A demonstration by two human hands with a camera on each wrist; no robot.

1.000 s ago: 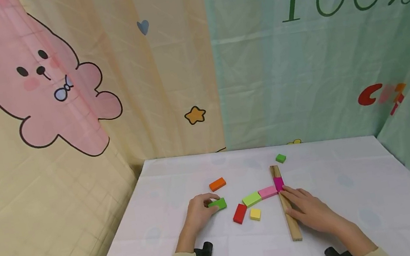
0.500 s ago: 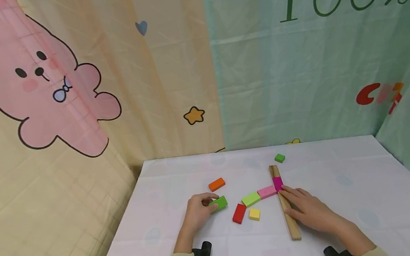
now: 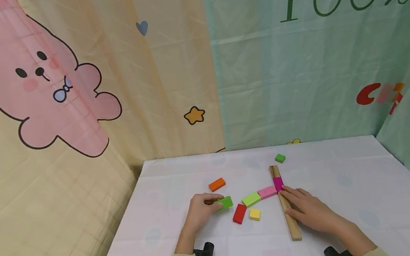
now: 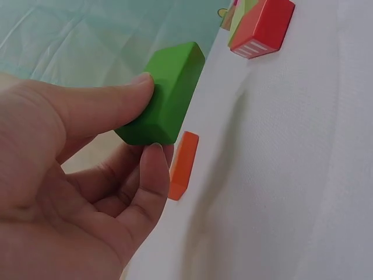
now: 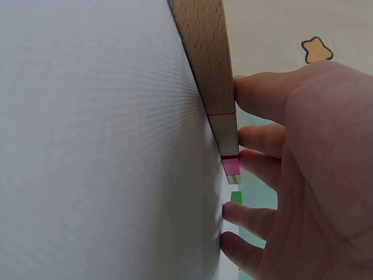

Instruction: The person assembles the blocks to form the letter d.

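Observation:
My left hand point(image 3: 199, 213) pinches a green wooden block point(image 3: 226, 203) between thumb and fingers. In the left wrist view the green block point(image 4: 175, 87) is tilted and held off the table. To its right, a lime block point(image 3: 251, 200) and a pink block point(image 3: 267, 192) form a slanting arm that meets a long wooden row point(image 3: 292, 224). Within that row sits a magenta block point(image 3: 278, 184). My right hand point(image 3: 315, 214) rests along the row, thumb and two fingertips touching it, while the other fingertips reach down to the cloth in the right wrist view.
A red block point(image 3: 239, 214) and a yellow block point(image 3: 255, 214) lie just in front of the lime one. Behind my left hand is an orange block point(image 3: 217, 184). A small green block point(image 3: 280, 158) lies beyond the row's far end, on the white-covered table point(image 3: 357, 175).
The left hand has shifted a little to the right with the green block, toward the lime and red blocks. The right hand and the laid blocks stay put.

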